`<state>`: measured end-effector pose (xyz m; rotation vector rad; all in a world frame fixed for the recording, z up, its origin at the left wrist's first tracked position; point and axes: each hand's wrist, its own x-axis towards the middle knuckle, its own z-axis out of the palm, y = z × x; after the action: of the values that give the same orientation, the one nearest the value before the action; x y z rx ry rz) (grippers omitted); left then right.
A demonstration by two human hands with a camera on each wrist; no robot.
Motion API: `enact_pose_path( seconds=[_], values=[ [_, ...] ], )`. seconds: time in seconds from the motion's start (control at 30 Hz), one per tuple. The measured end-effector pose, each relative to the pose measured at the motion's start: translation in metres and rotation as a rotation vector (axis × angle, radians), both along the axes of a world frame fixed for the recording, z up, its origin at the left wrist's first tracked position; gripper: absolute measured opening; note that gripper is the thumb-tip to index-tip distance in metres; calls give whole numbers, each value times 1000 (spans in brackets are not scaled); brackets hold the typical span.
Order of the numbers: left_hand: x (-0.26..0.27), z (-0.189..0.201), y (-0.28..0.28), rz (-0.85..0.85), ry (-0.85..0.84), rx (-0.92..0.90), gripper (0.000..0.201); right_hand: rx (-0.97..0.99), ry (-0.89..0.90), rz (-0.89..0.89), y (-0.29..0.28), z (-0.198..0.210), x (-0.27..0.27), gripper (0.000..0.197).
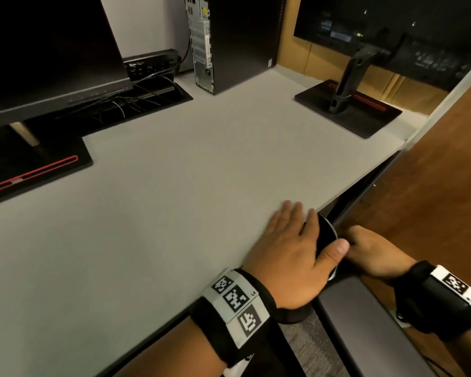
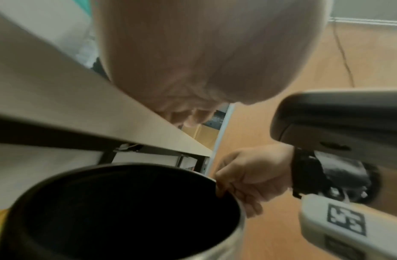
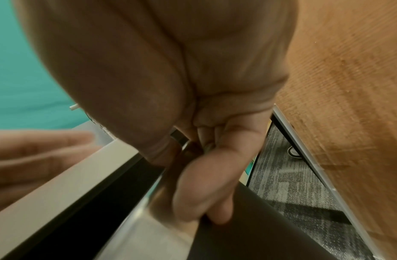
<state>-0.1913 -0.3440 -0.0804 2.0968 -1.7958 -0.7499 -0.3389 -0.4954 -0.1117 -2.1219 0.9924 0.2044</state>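
Observation:
A round metal bin point(image 1: 327, 232) with a black inside is held just below the right edge of the grey desk point(image 1: 174, 172). My right hand point(image 1: 370, 251) grips its rim; in the left wrist view the fingers point(image 2: 244, 190) curl over the edge of the bin point(image 2: 126, 211). My left hand point(image 1: 291, 240) lies flat on the desk beside that edge, fingers straight, with the thumb reaching out over the bin's mouth. The right wrist view shows my right hand point(image 3: 193, 176) pinching the shiny bin wall point(image 3: 144, 219), and the left hand's fingers point(image 3: 37, 158) blurred on the desk top.
A dark monitor point(image 1: 46, 50) on a black base point(image 1: 33, 164) stands at the left. At the back are a cable tray point(image 1: 136, 102) and a computer tower point(image 1: 229, 42). A second monitor stand point(image 1: 348, 104) sits far right. A wooden partition point(image 1: 433, 172) and a chair armrest point(image 1: 365, 327) flank the bin.

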Motion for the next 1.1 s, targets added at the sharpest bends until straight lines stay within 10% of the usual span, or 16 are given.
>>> enact_pose_path(
  seconds=[0.33, 0.53, 0.77, 0.93, 1.1],
  values=[
    [4, 15, 20, 23, 285, -143, 77, 26, -22, -37, -1, 3, 4, 43],
    [33, 6, 72, 521, -240, 234, 97, -6, 37, -86, 0, -1, 5, 39],
    [17, 13, 35, 244, 235, -130, 82, 17, 42, -73, 0, -2, 9, 38],
    [29, 1, 46, 500, -214, 122, 95, 61, 18, -114, 4, 6, 9, 39],
    [-4, 5, 31, 41, 184, -103, 88, 43, 1, -88, 2, 5, 12, 42]
  ],
)
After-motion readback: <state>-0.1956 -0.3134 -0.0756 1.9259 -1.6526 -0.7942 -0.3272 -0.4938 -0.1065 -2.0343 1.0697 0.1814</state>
